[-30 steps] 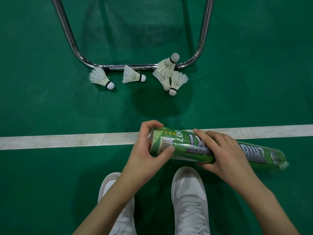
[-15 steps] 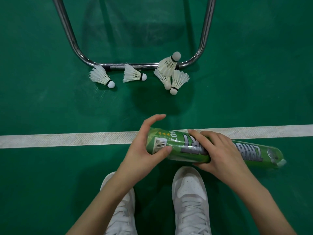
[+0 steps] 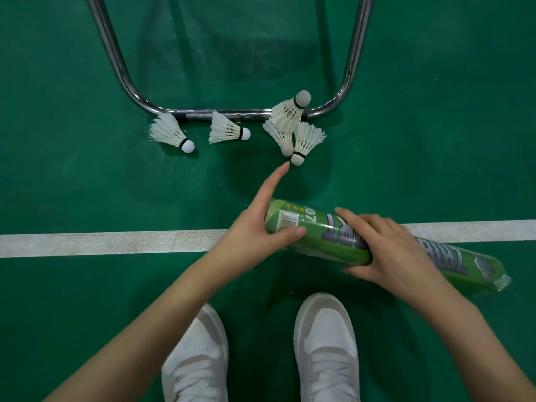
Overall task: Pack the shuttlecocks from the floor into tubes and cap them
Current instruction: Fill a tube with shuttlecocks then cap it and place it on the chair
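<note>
The right hand (image 3: 394, 250) grips the green shuttlecock tube (image 3: 333, 236) while the left hand (image 3: 258, 227), thumb on its end, stretches straight fingers (image 3: 275, 181) toward five shuttlecocks (image 3: 304, 140) at 12 o'clock.

green tube (image 3: 333, 236) with barcode label, upside-down digits "07", large lettering partly hidden

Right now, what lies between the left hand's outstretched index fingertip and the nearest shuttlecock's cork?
In the head view, only a sliver of bare green floor separates the left hand from the nearest shuttlecock; its cork points toward the fingertip.
</note>
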The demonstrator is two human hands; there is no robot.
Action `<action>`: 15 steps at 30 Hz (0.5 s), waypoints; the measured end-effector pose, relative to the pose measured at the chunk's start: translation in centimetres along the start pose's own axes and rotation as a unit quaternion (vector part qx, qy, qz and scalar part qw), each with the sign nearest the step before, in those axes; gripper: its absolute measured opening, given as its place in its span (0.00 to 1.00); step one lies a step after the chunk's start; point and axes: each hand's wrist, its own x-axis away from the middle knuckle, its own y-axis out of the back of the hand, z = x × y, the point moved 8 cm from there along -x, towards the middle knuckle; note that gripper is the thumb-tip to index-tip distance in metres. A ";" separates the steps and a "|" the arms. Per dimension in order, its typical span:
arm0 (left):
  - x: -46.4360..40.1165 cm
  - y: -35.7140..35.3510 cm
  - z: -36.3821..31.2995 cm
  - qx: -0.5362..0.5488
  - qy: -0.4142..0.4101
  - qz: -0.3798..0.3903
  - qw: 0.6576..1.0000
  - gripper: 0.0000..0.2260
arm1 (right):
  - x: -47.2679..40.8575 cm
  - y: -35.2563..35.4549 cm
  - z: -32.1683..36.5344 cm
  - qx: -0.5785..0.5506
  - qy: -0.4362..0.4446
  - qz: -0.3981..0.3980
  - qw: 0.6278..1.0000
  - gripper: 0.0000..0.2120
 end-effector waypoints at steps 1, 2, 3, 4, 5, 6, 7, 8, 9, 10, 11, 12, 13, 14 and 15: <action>-1.0 0.4 -0.1 -0.004 0.004 0.006 1.000 0.38 | -0.9 0.3 -0.5 0.007 -0.001 0.015 1.000 0.48; -2.1 0.8 -0.1 -0.002 0.013 0.012 1.000 0.39 | -1.8 0.7 -0.9 0.020 -0.001 0.028 0.999 0.47; -3.1 1.2 -0.2 0.006 0.020 0.015 1.000 0.39 | -2.8 1.2 -1.3 0.035 -0.003 0.032 0.999 0.47; -4.2 1.5 -0.5 0.014 0.019 0.017 1.000 0.39 | -3.8 2.0 -1.6 0.051 -0.005 0.028 0.998 0.47; -4.9 1.6 -0.9 0.023 0.015 0.017 0.999 0.39 | -4.7 2.7 -1.8 0.069 -0.005 0.028 0.997 0.47; -5.5 1.6 -1.0 0.029 0.016 0.016 0.999 0.40 | -5.5 3.3 -1.8 0.087 -0.005 0.038 0.996 0.46; -5.8 1.8 -1.4 0.038 0.018 0.010 0.999 0.40 | -6.0 3.8 -1.9 0.095 -0.010 0.045 0.994 0.46; -6.0 2.0 -1.5 0.045 0.017 -0.002 0.999 0.40 | -6.3 4.3 -2.1 0.101 -0.012 0.038 0.994 0.46; -6.2 2.3 -1.8 0.052 0.014 -0.014 0.998 0.40 | -6.5 4.8 -2.1 0.107 -0.014 0.033 0.994 0.45; -6.3 2.5 -1.8 0.060 0.012 -0.017 0.998 0.40 | -6.7 5.1 -2.2 0.109 -0.017 0.030 0.993 0.45; -6.4 2.4 -1.5 0.062 0.012 -0.014 0.998 0.39 | -6.8 5.0 -2.3 0.111 -0.017 0.029 0.993 0.45; -6.7 2.3 -1.0 0.065 0.016 -0.008 0.998 0.39 | -7.0 4.8 -2.5 0.114 -0.015 0.024 0.993 0.45; -7.1 2.3 -0.5 0.069 0.020 -0.002 0.997 0.39 | -7.2 4.4 -2.6 0.115 -0.014 0.015 0.993 0.45; -7.4 2.2 -0.1 0.078 0.027 0.003 0.997 0.39 | -7.2 4.1 -2.7 0.110 -0.018 0.012 0.994 0.46; -7.7 2.3 0.1 0.085 0.033 0.003 0.996 0.39 | -7.3 3.7 -2.7 0.101 -0.024 0.014 0.995 0.46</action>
